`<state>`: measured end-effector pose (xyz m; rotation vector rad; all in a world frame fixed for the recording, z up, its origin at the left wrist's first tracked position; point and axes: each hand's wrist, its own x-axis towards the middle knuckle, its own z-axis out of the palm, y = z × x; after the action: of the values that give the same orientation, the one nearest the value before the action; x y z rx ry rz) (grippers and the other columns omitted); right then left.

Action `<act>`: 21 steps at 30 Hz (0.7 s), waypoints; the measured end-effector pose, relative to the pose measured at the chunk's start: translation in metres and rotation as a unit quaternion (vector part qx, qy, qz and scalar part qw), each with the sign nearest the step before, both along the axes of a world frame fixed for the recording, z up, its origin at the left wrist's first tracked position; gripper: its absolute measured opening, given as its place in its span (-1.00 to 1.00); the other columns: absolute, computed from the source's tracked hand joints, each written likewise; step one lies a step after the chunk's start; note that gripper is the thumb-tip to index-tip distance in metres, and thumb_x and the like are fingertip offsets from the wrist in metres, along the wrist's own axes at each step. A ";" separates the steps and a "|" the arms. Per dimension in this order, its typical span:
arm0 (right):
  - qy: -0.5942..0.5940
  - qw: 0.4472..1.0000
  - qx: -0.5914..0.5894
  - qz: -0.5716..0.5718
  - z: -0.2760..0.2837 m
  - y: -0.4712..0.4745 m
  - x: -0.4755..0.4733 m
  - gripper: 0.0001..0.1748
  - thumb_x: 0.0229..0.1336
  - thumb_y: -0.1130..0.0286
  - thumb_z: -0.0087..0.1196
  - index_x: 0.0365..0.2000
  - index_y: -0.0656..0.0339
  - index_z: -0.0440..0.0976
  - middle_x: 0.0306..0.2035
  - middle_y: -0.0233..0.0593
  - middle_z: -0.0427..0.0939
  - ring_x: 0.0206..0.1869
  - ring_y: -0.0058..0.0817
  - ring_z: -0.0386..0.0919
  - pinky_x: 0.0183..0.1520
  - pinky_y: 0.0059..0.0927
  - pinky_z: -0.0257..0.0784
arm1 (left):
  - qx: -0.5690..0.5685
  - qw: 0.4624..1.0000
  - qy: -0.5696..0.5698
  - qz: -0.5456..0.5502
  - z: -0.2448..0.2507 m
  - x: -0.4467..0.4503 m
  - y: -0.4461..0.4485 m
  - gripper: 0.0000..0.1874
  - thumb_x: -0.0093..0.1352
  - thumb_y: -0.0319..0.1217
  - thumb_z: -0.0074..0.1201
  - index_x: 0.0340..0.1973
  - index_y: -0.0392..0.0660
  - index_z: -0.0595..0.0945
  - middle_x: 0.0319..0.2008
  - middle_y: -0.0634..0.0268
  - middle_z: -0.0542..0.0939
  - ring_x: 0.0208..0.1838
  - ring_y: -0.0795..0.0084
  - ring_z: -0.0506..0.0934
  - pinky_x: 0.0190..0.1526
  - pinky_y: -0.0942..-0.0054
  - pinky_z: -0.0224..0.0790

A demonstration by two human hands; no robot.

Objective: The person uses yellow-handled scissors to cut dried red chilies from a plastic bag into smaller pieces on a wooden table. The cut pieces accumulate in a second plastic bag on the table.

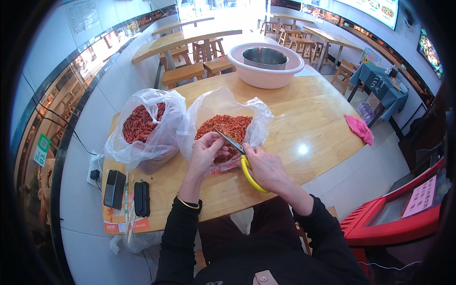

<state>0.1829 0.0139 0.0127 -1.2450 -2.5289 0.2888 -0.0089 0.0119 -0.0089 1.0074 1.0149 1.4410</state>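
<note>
My right hand (269, 169) holds a pair of scissors (245, 164) with yellow handles, its metal blades slightly parted and pointing up and left. Thumb and forefinger of my left hand (210, 148) are pinched together by the blade tips; whatever may be between them is too small to make out. Both hands are over the near side of an open clear plastic bag (210, 99). Inside it lies a heap of cut dried red chilies (228, 123). Left of this, a second plastic bag (160, 131) is full of whole dried red chilies (142, 123).
On the wooden table (302, 110) a white plastic basin (263, 76) holds a metal pot (265, 58). A pink cloth (358, 129) hangs over the right edge. A black power bank (114, 188), a black case (141, 198) and chopsticks (131, 219) lie front left. A red cabinet (395, 217) stands at right.
</note>
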 end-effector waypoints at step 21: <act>-0.009 1.000 -0.025 -0.007 0.004 0.000 -0.004 -0.46 0.26 0.12 -0.13 0.05 0.36 0.23 -0.32 0.10 0.50 -0.33 0.00 0.53 -0.33 -0.10 0.41 | -0.001 1.000 -0.014 -0.007 0.000 -0.003 -0.001 -0.83 0.35 -0.48 0.05 -0.19 -0.31 0.51 -0.37 0.25 0.58 -0.39 0.55 0.56 -0.31 0.60 0.51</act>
<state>0.1787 0.0136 0.0171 -1.2891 -2.5411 0.3422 -0.0118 0.0112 -0.0087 0.9890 0.9868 1.4389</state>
